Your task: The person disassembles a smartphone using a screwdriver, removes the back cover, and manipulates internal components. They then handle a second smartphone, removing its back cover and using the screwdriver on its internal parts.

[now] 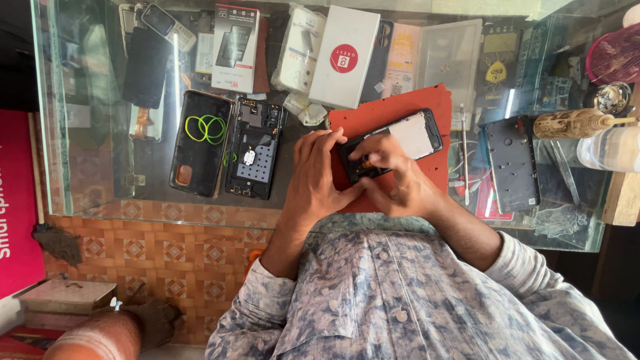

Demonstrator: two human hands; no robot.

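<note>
The fingers (381, 160) of the right hand (403, 187) are bunched in a pinch over the near end of an opened phone (417, 133), closed on or pressing a small part there; a speck of orange shows beneath them, but what it is I cannot tell. The left hand (313, 180) lies beside it, its fingers curled against the same end of the phone and bracing it flat. The phone rests aslant on a red mat (400, 107) on the glass tabletop (100, 133), its pale inner face upward.

To the left lie a second stripped phone (253, 150) and a dark back cover (200, 143) with green rings on it; another back cover (512, 163) lies to the right, a thin metal tool (463, 147) between it and the mat; a white box (345, 57) sits beyond.

The step in hand looks like fine work on a small part at the phone's lower end; I judge the next move calls for a steady brace from the left hand and light, exact pressure from the right, since the part is small and half hidden.
</note>
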